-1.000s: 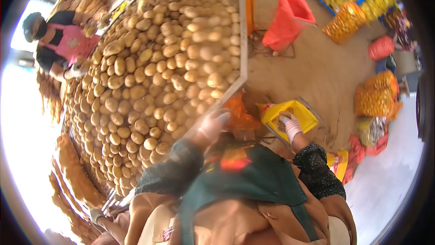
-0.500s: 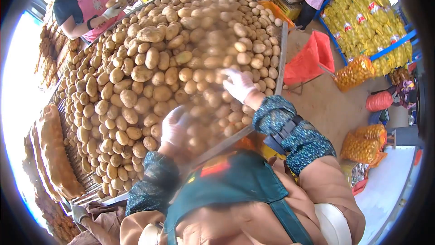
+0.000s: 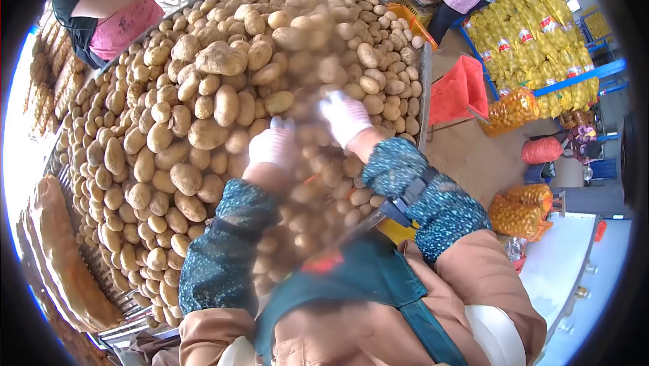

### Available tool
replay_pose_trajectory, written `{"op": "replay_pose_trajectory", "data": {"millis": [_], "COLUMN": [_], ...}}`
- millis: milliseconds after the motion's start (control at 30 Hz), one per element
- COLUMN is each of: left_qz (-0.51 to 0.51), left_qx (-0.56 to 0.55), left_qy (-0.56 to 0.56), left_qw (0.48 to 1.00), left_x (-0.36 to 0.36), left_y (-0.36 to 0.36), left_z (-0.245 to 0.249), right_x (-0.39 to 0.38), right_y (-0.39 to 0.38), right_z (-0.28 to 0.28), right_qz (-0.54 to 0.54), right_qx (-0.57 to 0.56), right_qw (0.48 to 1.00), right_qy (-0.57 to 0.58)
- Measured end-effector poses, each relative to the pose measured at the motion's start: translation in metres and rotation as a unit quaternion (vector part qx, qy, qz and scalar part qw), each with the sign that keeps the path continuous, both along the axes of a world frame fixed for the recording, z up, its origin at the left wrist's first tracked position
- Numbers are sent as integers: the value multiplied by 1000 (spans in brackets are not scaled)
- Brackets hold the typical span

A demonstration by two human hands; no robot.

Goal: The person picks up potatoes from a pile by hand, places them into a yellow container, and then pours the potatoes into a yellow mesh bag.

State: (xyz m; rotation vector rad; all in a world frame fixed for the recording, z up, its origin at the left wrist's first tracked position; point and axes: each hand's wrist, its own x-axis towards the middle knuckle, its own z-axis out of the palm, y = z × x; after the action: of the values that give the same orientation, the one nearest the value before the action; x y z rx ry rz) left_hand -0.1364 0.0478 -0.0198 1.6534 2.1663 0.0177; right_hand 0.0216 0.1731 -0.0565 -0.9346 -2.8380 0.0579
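A big heap of potatoes covers a metal-edged sorting table. My left hand, in a thin white glove, reaches over the middle of the heap, back upward. Its fingers are blurred and partly hidden, so their grip does not show. To its right, my right hand, also gloved, is over the potatoes with its fingers stretched forward and slightly apart. No potato is visible in it. A blurry patch smears the potatoes around both hands.
Across the table's far left, a person in a pink apron works. Other people stand at the far edge. A red sack on a stand is at the right, with yellow net bags behind it. A long filled sack lies at left.
My left hand has moved forward and right over the heap, closer to my right hand. My right hand has shifted slightly left. The view has shifted, and the person in pink has turned.
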Motion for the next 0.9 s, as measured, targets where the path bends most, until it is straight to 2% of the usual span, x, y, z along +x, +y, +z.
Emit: {"op": "replay_pose_trajectory", "data": {"millis": [33,67,100,133,167,200,233,267,300,367,400,433,467,500,567,600,633,700,767,800,900], "left_qz": [20,36,63,98,131,229,287,321,348,385,412,436,372,371,380,388,413,405,368,350,342], "left_qx": [26,148,201,203,203,118,127,115,101,96,89,82,58,77,101,106,114,136,169,185,206], "left_qy": [-38,-113,-163,-281,-392,-643,-719,-805,-869,-869,-870,-870,-913,-909,-897,-888,-870,-864,-862,-858,-855], "left_qw": [999,982,964,933,887,721,620,486,339,296,255,214,159,173,204,223,242,265,306,327,332], "left_x": [-6,-12,-19,-25,-26,-21,-12,-6,2,15,20,25,24,24,19,15,15,15,12,12,11], "left_y": [-5,-25,-36,-51,-66,-80,-94,-104,-113,-125,-128,-129,-138,-142,-151,-157,-162,-170,-183,-188,-203], "left_z": [4,3,-8,-13,-17,-1,-1,-4,-7,-5,0,4,2,6,12,11,0,25,8,2,12], "right_x": [12,21,28,35,39,44,46,39,37,19,11,11,3,-4,-11,-17,-22,-50,-82,-99,-123], "right_y": [-3,-7,-13,-22,-30,-38,-46,-60,-68,-95,-111,-121,-128,-135,-135,-135,-135,-112,-98,-89,-86], "right_z": [8,6,6,10,12,15,20,43,46,45,34,31,45,59,57,58,62,52,33,-7,9], "right_qz": [-41,-92,-142,-167,-194,-215,-228,-235,-183,-107,-103,-5,48,99,127,138,39,-66,-106,-66,-50], "right_qx": [-54,-110,-163,-195,-351,-493,-616,-648,-632,-678,-639,-435,-373,-307,-453,-521,-675,-551,-458,-369,-327], "right_qw": [998,985,955,930,849,735,593,568,630,557,607,823,866,901,831,788,670,812,864,912,942], "right_qy": [-8,98,202,261,343,412,465,450,413,467,461,366,330,291,298,298,307,182,180,168,63]}}
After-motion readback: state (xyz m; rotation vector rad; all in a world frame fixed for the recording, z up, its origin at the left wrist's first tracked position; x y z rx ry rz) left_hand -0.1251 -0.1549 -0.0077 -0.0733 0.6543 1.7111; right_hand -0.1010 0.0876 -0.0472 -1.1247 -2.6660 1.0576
